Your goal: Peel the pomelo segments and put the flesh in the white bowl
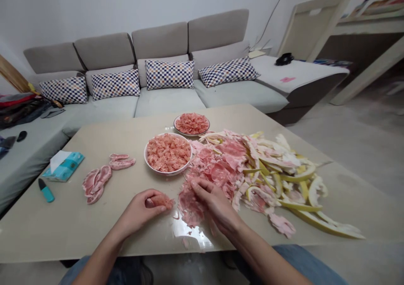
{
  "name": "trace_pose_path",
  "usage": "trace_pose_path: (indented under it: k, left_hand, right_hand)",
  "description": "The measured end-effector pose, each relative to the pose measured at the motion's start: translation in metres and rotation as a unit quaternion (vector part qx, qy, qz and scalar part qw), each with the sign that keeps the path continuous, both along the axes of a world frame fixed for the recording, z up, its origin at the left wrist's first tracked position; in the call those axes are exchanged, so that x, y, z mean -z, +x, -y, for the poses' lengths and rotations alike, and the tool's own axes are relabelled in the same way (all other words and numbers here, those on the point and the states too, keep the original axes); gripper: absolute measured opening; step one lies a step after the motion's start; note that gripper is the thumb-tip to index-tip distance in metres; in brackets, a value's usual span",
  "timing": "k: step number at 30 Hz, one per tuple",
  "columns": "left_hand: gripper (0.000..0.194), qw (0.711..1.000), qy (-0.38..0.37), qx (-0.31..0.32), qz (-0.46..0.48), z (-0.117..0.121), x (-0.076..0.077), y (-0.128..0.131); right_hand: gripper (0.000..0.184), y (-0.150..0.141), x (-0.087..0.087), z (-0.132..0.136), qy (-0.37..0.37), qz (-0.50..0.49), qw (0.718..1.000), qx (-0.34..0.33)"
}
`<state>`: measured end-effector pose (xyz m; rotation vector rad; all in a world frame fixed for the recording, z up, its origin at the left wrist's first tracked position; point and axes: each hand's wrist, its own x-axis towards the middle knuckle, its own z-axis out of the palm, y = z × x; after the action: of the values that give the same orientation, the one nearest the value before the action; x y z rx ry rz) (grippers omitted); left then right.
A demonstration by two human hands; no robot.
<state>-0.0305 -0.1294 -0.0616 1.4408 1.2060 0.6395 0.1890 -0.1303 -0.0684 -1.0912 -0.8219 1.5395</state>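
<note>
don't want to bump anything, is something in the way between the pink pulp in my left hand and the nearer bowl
Nothing visible stands between the pink pulp in your left hand and the nearer bowl. The heap of peel and skins lies off to the right.

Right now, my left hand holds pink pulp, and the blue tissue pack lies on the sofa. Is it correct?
Not the sofa: the head view shows the blue tissue pack on the table. Your left hand does hold pink pulp.
</note>
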Motion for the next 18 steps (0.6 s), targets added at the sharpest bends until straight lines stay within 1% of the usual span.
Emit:
trace_pose_path:
  k: [3, 5, 7, 9, 11, 12, 15, 18]
  left_hand:
    - [0.031, 1.0, -0.011, -0.005, -0.017, -0.003, 0.017, -0.001]
    - [0.03, 0.999, -0.003, -0.011, -0.03, -0.005, 0.027, -0.001]
    - [0.027, 0.998, 0.029, -0.03, -0.048, -0.007, 0.031, 0.0]
    - [0.027, 0.993, 0.074, -0.058, -0.068, -0.007, 0.027, 0.003]
    - [0.03, 0.989, 0.108, -0.071, -0.077, -0.004, 0.017, 0.008]
    - [0.031, 0.989, 0.114, -0.063, -0.074, -0.001, 0.012, 0.012]
    - [0.034, 0.996, 0.087, -0.008, -0.022, 0.008, -0.001, 0.025]
    - [0.026, 0.994, 0.102, 0.002, -0.03, 0.015, -0.005, 0.034]
  right_hand:
    - [0.036, 0.002, -0.003, -0.001, -0.031, -0.067, 0.997, -0.006]
    - [0.035, 0.002, -0.004, -0.001, -0.049, -0.11, 0.992, -0.036]
    - [0.033, 0.001, -0.003, 0.001, -0.061, -0.149, 0.985, -0.07]
    - [0.029, 0.0, -0.001, 0.003, -0.067, -0.191, 0.975, -0.094]
    - [0.029, -0.002, 0.001, 0.004, -0.065, -0.202, 0.971, -0.106]
    - [0.03, -0.004, 0.001, 0.004, -0.06, -0.192, 0.974, -0.109]
    - [0.035, -0.009, 0.001, 0.005, -0.043, -0.128, 0.985, -0.111]
    - [0.034, -0.014, 0.002, 0.007, -0.022, -0.074, 0.99, -0.118]
